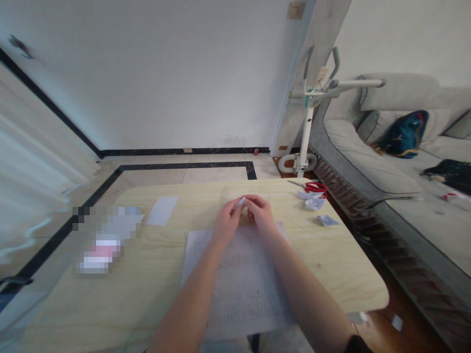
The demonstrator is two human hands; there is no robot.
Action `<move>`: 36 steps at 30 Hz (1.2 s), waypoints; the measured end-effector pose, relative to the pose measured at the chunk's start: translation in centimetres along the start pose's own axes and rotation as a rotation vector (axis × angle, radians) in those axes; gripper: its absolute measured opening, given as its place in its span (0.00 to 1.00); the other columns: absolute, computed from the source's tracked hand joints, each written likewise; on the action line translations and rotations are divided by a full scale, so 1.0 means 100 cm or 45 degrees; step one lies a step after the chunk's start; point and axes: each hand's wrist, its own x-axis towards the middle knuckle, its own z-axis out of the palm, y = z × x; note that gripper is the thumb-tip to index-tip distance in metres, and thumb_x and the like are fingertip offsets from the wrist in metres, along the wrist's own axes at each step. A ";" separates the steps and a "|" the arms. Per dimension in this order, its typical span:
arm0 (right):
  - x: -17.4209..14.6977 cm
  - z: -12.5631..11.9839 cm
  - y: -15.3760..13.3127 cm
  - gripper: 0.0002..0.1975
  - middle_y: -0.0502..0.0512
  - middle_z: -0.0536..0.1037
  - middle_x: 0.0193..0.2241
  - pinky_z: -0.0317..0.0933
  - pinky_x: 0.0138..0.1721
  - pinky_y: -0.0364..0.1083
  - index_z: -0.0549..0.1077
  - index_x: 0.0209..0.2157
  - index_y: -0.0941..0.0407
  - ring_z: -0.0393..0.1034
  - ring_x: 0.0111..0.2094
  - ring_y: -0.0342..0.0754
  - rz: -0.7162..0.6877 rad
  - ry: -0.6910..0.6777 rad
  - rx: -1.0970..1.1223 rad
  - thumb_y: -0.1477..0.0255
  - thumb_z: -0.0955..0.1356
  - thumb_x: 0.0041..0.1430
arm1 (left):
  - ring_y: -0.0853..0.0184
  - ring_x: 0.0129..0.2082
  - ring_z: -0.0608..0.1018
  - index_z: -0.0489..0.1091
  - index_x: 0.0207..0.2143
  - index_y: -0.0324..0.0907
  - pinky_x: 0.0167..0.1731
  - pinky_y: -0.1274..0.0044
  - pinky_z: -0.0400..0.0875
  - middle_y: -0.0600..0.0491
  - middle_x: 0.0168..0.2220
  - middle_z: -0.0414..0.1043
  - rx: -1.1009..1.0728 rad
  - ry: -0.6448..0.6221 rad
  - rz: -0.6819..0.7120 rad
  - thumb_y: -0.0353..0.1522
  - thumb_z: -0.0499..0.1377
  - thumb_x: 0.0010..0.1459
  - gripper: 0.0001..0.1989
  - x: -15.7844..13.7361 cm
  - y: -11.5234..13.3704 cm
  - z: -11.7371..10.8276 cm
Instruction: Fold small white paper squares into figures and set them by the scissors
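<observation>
Both arms reach forward over a large printed sheet [246, 289] that lies on the wooden table [327, 264]. Just past the sheet's far edge, my left hand [228, 218] and my right hand [259, 211] meet, fingers closed. Between their fingertips is a small folded piece of white paper [239, 202], partly covered by the fingers. Left of the hands, a blank white slip of paper [162, 211] lies flat on the tabletop.
Red-handled scissors [315, 188] lie at the far right, beside crumpled paper scraps [312, 201] and a small folded paper [327, 220]. A blurred-out item [106, 240] is at the left. Beyond the table stand a grey sofa [368, 166] and white exercise equipment [306, 132].
</observation>
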 end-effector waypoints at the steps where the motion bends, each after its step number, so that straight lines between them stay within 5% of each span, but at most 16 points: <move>1: 0.000 0.000 -0.001 0.08 0.45 0.68 0.18 0.49 0.18 0.41 0.75 0.30 0.55 0.54 0.16 0.38 0.002 0.005 -0.011 0.68 0.71 0.46 | 0.69 0.28 0.75 0.74 0.44 0.44 0.34 0.78 0.68 0.51 0.37 0.76 -0.015 0.013 -0.023 0.36 0.57 0.57 0.14 0.000 0.001 0.000; 15: -0.001 -0.001 -0.002 0.08 0.43 0.64 0.14 0.47 0.17 0.40 0.72 0.25 0.55 0.54 0.15 0.38 0.086 -0.063 0.088 0.66 0.71 0.46 | 0.71 0.21 0.71 0.70 0.22 0.40 0.24 0.81 0.64 0.55 0.20 0.69 -0.169 0.126 -0.202 0.35 0.60 0.52 0.10 0.002 0.021 -0.003; 24: -0.004 0.000 -0.007 0.11 0.44 0.65 0.14 0.49 0.19 0.41 0.74 0.26 0.56 0.55 0.16 0.39 0.098 -0.091 -0.022 0.63 0.72 0.45 | 0.70 0.25 0.72 0.72 0.29 0.40 0.27 0.80 0.66 0.53 0.27 0.72 -0.024 0.121 -0.058 0.39 0.56 0.55 0.11 0.001 0.013 -0.002; 36: -0.006 0.002 -0.009 0.11 0.45 0.65 0.14 0.47 0.20 0.42 0.75 0.26 0.57 0.54 0.17 0.39 0.105 -0.111 -0.058 0.63 0.73 0.44 | 0.69 0.26 0.72 0.76 0.30 0.39 0.26 0.79 0.66 0.51 0.27 0.73 -0.063 0.173 -0.105 0.39 0.56 0.54 0.14 0.004 0.008 -0.007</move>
